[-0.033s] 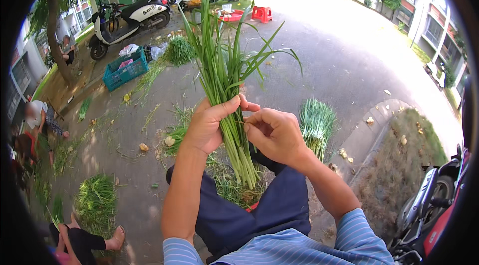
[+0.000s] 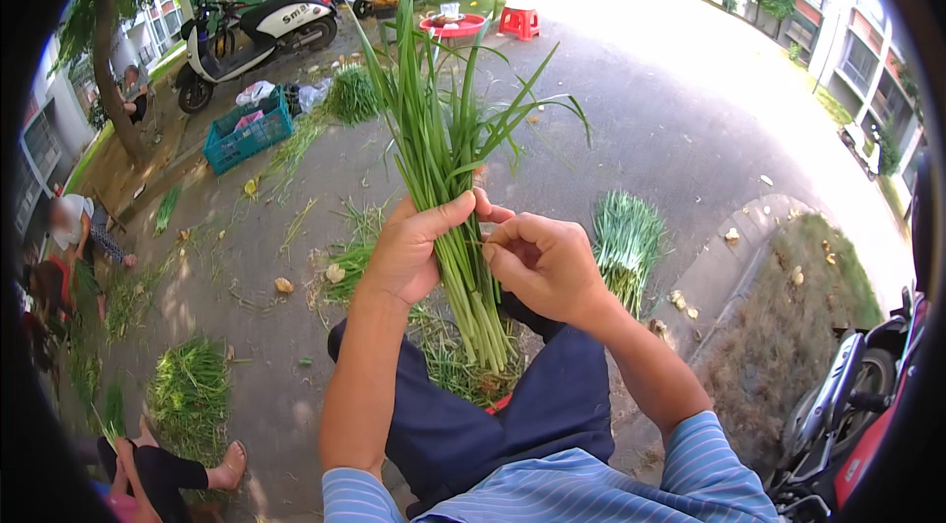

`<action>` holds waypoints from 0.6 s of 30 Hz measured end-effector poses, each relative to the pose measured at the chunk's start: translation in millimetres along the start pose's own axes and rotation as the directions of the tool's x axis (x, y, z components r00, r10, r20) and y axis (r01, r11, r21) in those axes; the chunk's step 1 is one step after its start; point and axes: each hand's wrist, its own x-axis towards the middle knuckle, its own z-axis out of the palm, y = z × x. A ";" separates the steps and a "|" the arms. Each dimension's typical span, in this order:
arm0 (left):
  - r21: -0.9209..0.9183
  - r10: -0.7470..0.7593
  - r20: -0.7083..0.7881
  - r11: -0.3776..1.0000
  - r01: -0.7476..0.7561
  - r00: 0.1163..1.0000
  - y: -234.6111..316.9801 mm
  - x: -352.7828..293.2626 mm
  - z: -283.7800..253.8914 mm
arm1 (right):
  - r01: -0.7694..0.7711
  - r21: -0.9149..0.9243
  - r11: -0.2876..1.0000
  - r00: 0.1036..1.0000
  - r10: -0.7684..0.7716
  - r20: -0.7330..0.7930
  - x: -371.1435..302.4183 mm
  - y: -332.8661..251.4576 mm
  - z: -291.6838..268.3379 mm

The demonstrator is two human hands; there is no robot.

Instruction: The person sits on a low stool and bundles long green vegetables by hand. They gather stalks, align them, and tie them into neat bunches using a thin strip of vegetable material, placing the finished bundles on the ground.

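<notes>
My left hand point(image 2: 409, 249) is wrapped round an upright bunch of garlic chives point(image 2: 461, 282), thumb across the front. Long green leaves fan out above the grip, and pale stalk ends point down between my knees. Close against the bunch's right side, my right hand point(image 2: 544, 262) is closed, thumb and forefinger pinching a thin brownish strand point(image 2: 477, 244). Whether that strand is a dry leaf or a tie I cannot tell. Below lies a heap of loose green trimmings point(image 2: 463, 365), partly hidden by my legs.
A bundle of green stalks point(image 2: 629, 252) lies on the pavement to the right. Leafy piles point(image 2: 192, 400) lie left. Farther off are a teal crate point(image 2: 248, 137), a red stool point(image 2: 519, 24) and parked scooters point(image 2: 261, 35). A motorbike point(image 2: 857, 405) stands at right; other people sit at left.
</notes>
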 end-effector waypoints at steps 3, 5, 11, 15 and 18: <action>-0.042 -0.029 -0.032 0.999 0.027 0.999 -18.9 -10.4 -15.7 | -0.322 0.310 0.894 0.943 0.275 0.187 -7.1 10.8 2.6; -0.048 -0.047 -0.049 0.998 0.044 0.998 -29.5 -18.0 -23.6 | -0.409 0.373 0.833 0.908 0.328 0.262 -8.2 16.2 1.7; -0.150 -0.134 -0.064 0.981 0.123 0.989 -55.6 -33.4 -45.7 | -0.577 0.521 0.628 0.816 0.432 0.383 -11.0 31.7 -2.2; -0.240 -0.177 -0.089 0.959 0.152 0.980 -65.4 -35.6 -53.5 | -0.528 0.721 0.449 0.848 0.327 0.418 -13.0 47.8 -15.9; -0.259 -0.172 -0.101 0.956 0.142 0.980 -66.9 -35.1 -59.1 | -0.395 0.880 0.264 0.915 0.197 0.352 -18.2 49.8 -27.3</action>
